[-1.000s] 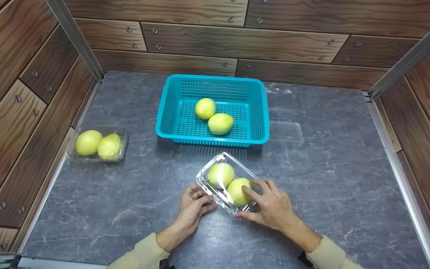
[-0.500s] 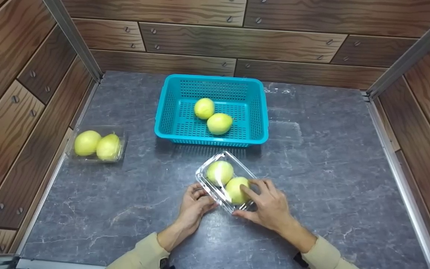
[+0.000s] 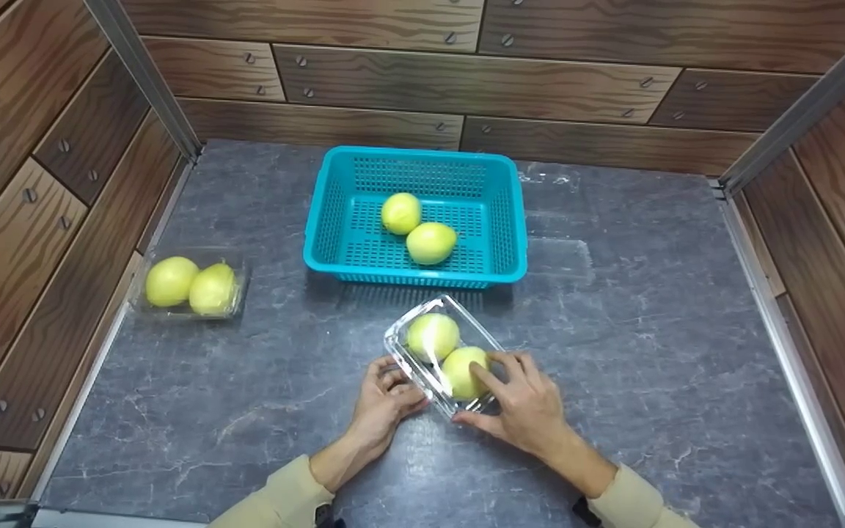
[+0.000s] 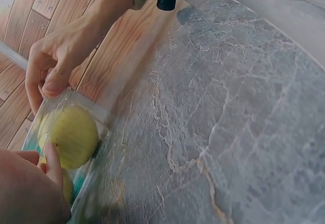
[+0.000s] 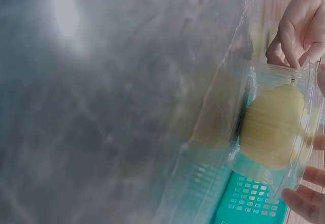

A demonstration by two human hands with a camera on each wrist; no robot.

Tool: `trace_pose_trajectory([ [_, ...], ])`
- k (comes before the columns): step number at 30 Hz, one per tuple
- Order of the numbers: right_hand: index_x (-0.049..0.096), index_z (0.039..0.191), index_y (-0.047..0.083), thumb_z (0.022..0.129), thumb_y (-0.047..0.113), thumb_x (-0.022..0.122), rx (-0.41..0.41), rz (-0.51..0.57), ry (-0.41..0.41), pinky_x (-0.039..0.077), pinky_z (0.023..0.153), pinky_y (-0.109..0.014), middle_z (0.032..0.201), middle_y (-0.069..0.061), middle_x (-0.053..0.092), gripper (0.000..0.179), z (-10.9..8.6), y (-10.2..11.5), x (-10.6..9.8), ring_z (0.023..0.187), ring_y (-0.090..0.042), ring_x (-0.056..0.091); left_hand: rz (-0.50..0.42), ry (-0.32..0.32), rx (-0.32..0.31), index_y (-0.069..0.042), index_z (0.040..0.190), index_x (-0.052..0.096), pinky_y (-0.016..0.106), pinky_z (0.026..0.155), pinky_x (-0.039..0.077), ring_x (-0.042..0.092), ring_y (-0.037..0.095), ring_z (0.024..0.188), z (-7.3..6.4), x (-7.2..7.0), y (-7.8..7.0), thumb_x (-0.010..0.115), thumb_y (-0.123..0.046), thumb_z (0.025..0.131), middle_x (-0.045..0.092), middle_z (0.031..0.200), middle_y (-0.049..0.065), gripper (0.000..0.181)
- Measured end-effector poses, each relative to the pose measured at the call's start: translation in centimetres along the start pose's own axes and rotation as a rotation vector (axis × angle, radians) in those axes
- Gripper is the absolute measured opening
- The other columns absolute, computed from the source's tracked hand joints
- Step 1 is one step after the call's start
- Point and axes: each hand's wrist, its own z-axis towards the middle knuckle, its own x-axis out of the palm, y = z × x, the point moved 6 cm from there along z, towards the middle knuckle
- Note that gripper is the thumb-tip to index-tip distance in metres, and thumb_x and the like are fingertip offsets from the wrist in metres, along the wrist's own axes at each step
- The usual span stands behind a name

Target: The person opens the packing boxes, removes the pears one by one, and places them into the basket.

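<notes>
A clear plastic clamshell box (image 3: 459, 312) holding two yellow lemon-like fruits (image 3: 433, 337) sits at an angle in front of the basket, its lid lying over them. My left hand (image 3: 380, 407) pinches its near left edge with curled fingers and thumb. On the other side, my right hand (image 3: 529, 403) grips the near right corner, thumb low at the front and fingers over the lid. Both wrist views show a fruit through the clear wall, the right hand (image 4: 63, 56) at the box's upper end in the left one. The left fingertips are partly hidden by the box edge.
Behind the box stands a turquoise basket (image 3: 320, 213) with two more yellow fruits (image 3: 431, 243) in it. A second clear box (image 3: 240, 282) with two fruits lies by the left wall. Another clear plastic box (image 3: 558, 257) rests right of the basket. Wood-patterned walls enclose the table.
The box and the right hand have shifted very slightly leftward and away from the body. Both hands keep their places on the box; the basket and other boxes stay put.
</notes>
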Motion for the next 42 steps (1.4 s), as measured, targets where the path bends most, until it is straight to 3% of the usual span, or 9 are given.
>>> trace_pose_trajectory([
  [10, 0.077, 0.115, 0.021, 0.059, 0.084, 0.081, -0.039, -0.002, -0.008, 0.057, 0.052, -0.032, 0.111, -0.007, 0.072, 0.084, 0.2, 0.0, -0.1, 0.092, -0.025, 0.066, -0.005, -0.002, 0.017, -0.002, 0.141, 0.028, 0.028, 0.074, 0.064, 0.064, 0.01, 0.081, 0.2, 0.2, 0.0, 0.064, 0.019, 0.081, 0.058, 0.107, 0.004, 0.073],
  [20, 0.077, 0.113, 0.017, 0.068, 0.076, 0.082, -0.203, 0.013, -0.051, 0.061, 0.06, -0.032, 0.107, -0.005, 0.073, 0.075, 0.7, -1.5, -1.7, 0.09, -0.024, 0.068, 0.008, 0.022, 0.029, -0.005, 0.138, 0.027, 0.027, 0.072, 0.063, 0.063, 0.01, 0.076, 0.4, 0.3, 0.0, 0.061, 0.017, 0.081, 0.056, 0.105, 0.003, 0.071],
  [31, 0.077, 0.112, 0.014, 0.09, 0.066, 0.069, -0.372, -0.022, -0.112, 0.061, 0.059, -0.031, 0.101, -0.007, 0.074, 0.057, 0.3, -3.1, -3.1, 0.085, -0.024, 0.068, 0.017, 0.024, 0.014, -0.006, 0.138, 0.026, 0.026, 0.071, 0.061, 0.062, 0.011, 0.077, 0.5, 0.3, -0.1, 0.059, 0.018, 0.079, 0.056, 0.104, 0.003, 0.072],
  [35, 0.079, 0.11, 0.013, 0.096, 0.059, 0.066, -0.41, -0.029, -0.139, 0.062, 0.061, -0.034, 0.096, -0.008, 0.073, 0.049, -0.3, -3.0, -2.8, 0.083, -0.025, 0.069, 0.018, 0.023, 0.009, -0.007, 0.138, 0.026, 0.026, 0.069, 0.061, 0.062, 0.013, 0.077, 0.6, 0.3, -0.1, 0.06, 0.017, 0.079, 0.056, 0.104, 0.003, 0.072],
  [42, 0.079, 0.104, 0.012, 0.096, 0.032, 0.071, -0.473, -0.008, -0.184, 0.062, 0.063, -0.034, 0.092, -0.007, 0.074, 0.023, -1.1, -3.0, -2.2, 0.079, -0.024, 0.07, 0.012, 0.026, 0.002, -0.007, 0.137, 0.027, 0.026, 0.068, 0.06, 0.062, 0.014, 0.076, 0.7, 0.4, -0.2, 0.059, 0.019, 0.078, 0.057, 0.103, 0.003, 0.071],
])
